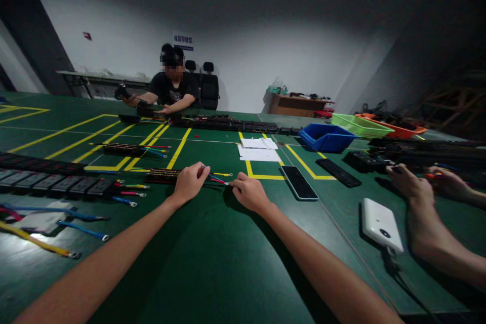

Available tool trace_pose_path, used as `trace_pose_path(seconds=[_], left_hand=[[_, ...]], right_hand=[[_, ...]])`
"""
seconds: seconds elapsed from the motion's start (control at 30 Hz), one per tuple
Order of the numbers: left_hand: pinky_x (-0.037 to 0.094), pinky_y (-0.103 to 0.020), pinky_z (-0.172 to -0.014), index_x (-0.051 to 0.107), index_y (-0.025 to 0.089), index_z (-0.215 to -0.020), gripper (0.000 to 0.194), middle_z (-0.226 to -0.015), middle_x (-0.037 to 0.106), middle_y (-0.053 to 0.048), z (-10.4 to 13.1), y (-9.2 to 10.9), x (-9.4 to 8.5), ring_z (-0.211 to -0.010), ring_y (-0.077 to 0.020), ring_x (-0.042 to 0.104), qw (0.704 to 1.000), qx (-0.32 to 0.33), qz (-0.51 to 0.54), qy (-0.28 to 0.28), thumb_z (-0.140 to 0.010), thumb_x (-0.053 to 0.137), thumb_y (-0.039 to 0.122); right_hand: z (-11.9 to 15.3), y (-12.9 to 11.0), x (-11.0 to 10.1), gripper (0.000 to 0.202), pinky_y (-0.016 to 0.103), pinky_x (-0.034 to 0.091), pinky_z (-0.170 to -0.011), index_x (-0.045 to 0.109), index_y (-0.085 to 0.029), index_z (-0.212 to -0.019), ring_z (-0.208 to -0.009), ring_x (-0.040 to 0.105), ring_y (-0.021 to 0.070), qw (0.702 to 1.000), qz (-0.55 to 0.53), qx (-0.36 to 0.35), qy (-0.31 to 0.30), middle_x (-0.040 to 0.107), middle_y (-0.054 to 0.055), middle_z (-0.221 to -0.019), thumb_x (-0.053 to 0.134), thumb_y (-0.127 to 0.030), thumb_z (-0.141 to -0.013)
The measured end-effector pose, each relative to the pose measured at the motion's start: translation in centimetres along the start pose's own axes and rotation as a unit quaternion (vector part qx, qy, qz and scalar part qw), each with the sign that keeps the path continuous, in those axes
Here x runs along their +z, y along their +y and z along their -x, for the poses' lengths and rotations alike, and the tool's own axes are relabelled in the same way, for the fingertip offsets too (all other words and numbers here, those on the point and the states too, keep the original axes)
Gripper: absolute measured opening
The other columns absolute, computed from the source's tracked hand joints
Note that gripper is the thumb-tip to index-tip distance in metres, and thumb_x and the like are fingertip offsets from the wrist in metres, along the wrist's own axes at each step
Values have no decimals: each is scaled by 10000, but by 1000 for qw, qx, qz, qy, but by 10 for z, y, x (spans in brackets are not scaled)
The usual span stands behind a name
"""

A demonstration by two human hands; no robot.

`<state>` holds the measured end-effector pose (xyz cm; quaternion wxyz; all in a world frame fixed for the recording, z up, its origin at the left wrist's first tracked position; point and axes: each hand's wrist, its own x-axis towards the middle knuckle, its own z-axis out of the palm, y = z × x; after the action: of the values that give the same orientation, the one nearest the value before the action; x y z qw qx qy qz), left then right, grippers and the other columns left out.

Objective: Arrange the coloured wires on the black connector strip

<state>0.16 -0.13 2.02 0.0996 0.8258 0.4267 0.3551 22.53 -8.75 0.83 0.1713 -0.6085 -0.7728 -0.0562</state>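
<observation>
Head view: both forearms reach forward over the green worktop (pixel 212 273). The left hand (pixel 191 182) curls, fingers closed on coloured wires (pixel 217 179); the right hand (pixel 250 192) pinches their lugged end. The wires extend from a dark strip (pixel 161 176) on the worktop.

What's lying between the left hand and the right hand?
Between the left hand and the right hand run thin coloured wire leads, pink-red among them, over the green tabletop. The head view shows this.
</observation>
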Motion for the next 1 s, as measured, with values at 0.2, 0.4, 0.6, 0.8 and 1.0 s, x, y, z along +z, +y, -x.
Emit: trace_pose_path(seconds=[0.2,0.4,0.6,0.8,1.0], left_hand=[[337,-284,-600,588,210,-797,394,-699,621,-7,-1,-2,2,-648,-182,574,1000,-3,-11,4,-1008,410,490],[335,-283,-596,579,208,-799,392,-712,626,-12,0,-1,1,-651,-182,572,1000,-6,-8,2,-1007,403,489],[340,-287,-599,593,205,-803,400,-716,635,-17,0,0,1,-649,-184,573,1000,-5,-10,3,-1006,399,490],[346,-284,-606,584,208,-804,390,-710,630,-11,0,-2,2,-652,-184,576,1000,-1,-5,2,-1006,409,492],[334,-287,-610,586,214,-794,382,-697,622,-10,0,-3,4,-645,-189,572,1000,-2,-20,8,-1003,411,482]], right_hand=[[-3,-2,0,387,259,406,-652,607,-249,-1315,-808,619,161,998,1,58,22,640,52,-1096,429,-225,-972],[-4,-1,-1,350,260,377,-623,644,-259,-1255,-779,609,164,998,5,54,-10,646,47,-1033,439,-224,-972],[0,0,2,289,256,372,-629,714,-240,-1089,-774,598,151,1000,6,-1,24,633,42,-990,450,-231,-971],[1,1,2,312,253,373,-623,708,-231,-1144,-747,586,142,998,-1,-23,52,624,41,-964,461,-201,-956],[4,0,1,292,247,371,-613,746,-260,-1084,-709,570,128,995,-11,-98,19,617,30,-937,488,-220,-953]])
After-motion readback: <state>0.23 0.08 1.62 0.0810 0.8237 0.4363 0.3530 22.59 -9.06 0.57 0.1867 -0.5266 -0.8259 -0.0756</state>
